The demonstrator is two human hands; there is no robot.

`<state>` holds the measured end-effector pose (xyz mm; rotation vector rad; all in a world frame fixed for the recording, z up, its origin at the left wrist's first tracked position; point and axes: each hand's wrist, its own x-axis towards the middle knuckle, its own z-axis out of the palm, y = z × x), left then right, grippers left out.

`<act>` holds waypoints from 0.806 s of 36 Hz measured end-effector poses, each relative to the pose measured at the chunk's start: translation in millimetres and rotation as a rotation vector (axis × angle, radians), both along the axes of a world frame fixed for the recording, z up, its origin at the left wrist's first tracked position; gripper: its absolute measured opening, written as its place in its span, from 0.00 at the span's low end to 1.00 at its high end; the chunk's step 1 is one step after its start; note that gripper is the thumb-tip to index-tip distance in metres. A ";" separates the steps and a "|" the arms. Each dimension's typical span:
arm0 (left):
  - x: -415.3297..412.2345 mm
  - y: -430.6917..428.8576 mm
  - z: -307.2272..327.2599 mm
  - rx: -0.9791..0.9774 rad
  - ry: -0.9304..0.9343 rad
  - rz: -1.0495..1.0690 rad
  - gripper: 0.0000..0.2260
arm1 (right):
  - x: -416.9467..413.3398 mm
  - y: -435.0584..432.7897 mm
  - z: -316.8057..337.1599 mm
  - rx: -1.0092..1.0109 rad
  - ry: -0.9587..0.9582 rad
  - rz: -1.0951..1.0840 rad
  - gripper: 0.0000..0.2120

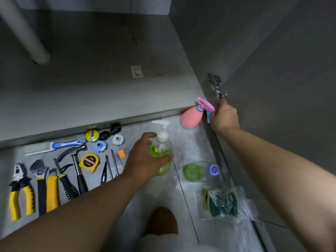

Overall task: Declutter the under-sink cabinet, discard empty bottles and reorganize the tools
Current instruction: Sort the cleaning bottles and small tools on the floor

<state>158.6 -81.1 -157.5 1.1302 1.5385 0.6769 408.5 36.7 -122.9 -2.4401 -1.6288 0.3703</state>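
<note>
My left hand (143, 160) grips a clear pump bottle (162, 142) holding green liquid, upright on the floor in front of the cabinet. My right hand (224, 115) holds a pink spray bottle (190, 118) by its trigger head, tilted at the cabinet's front right corner. Tools lie in a row on the floor at left: yellow pliers (21, 190), an adjustable wrench (41, 180), a hammer (76, 160), a yellow tape measure (89, 160), hex keys (120, 154) and screwdrivers (109, 168).
The cabinet floor (91, 84) is bare apart from a white drain pipe (23, 31) at back left. The open door and its hinge (216, 86) stand at right. A green scrubber (193, 172) and bagged sponges (223, 203) lie on the floor at right.
</note>
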 end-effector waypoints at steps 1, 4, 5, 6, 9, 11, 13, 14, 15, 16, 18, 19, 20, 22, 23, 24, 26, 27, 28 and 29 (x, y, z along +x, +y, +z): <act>3.1 -1.5 1.2 0.003 0.002 -0.008 0.32 | -1.8 -4.4 3.0 0.008 -0.021 0.001 0.15; 12.2 -7.2 5.5 0.018 0.018 -0.055 0.31 | -12.7 -24.4 18.4 0.123 -0.072 0.040 0.16; 14.9 -8.7 7.0 0.030 0.033 -0.080 0.31 | -18.7 -31.7 24.3 0.175 0.004 0.087 0.15; 17.3 -10.0 8.5 0.047 0.053 -0.108 0.31 | -25.6 -38.9 31.8 0.183 0.159 0.136 0.13; 23.3 -12.3 12.8 0.084 0.115 -0.189 0.33 | -46.0 -62.2 55.0 -0.145 0.631 0.255 0.17; 26.4 -13.7 15.5 0.094 0.147 -0.227 0.35 | -52.4 -75.9 62.2 -0.271 0.579 0.398 0.14; 29.1 -14.7 18.5 0.103 0.179 -0.249 0.35 | -53.0 -83.8 63.8 -0.212 0.429 0.488 0.07; 31.4 -15.6 20.3 0.110 0.189 -0.258 0.36 | -50.7 -86.9 64.7 -0.183 0.403 0.482 0.06; 33.0 -16.0 21.5 0.118 0.196 -0.260 0.38 | -48.1 -87.9 65.6 -0.168 0.410 0.460 0.06; 34.2 -15.5 22.3 0.129 0.198 -0.257 0.39 | -45.4 -86.9 65.8 -0.158 0.407 0.437 0.06; 35.5 -15.3 24.3 0.154 0.187 -0.252 0.41 | -37.3 -82.2 66.7 -0.121 0.353 0.395 0.07; 35.2 -15.4 25.1 0.163 0.182 -0.254 0.41 | -32.3 -78.8 65.9 -0.108 0.319 0.378 0.07; 34.5 -15.5 24.7 0.168 0.184 -0.260 0.39 | -27.0 -75.4 64.5 -0.107 0.289 0.365 0.08; 32.0 -16.5 21.9 0.173 0.200 -0.277 0.31 | -17.6 -69.2 58.8 -0.125 0.221 0.359 0.10; 29.6 -17.5 20.0 0.168 0.207 -0.284 0.26 | -14.1 -66.7 54.1 -0.139 0.179 0.364 0.11; 26.6 -18.6 17.5 0.157 0.215 -0.292 0.22 | -11.2 -64.5 48.2 -0.156 0.129 0.368 0.11; 18.9 -21.4 11.5 0.112 0.236 -0.320 0.16 | -5.9 -59.8 34.0 -0.183 0.062 0.351 0.06; 14.7 -23.0 8.2 0.086 0.244 -0.335 0.14 | -3.2 -57.3 26.8 -0.194 0.043 0.328 0.04; 10.7 -24.3 4.8 0.064 0.249 -0.347 0.13 | -0.5 -54.9 20.2 -0.202 0.033 0.290 0.05; 6.8 -25.4 1.6 0.046 0.250 -0.353 0.12 | 2.3 -52.3 14.2 -0.207 0.032 0.242 0.07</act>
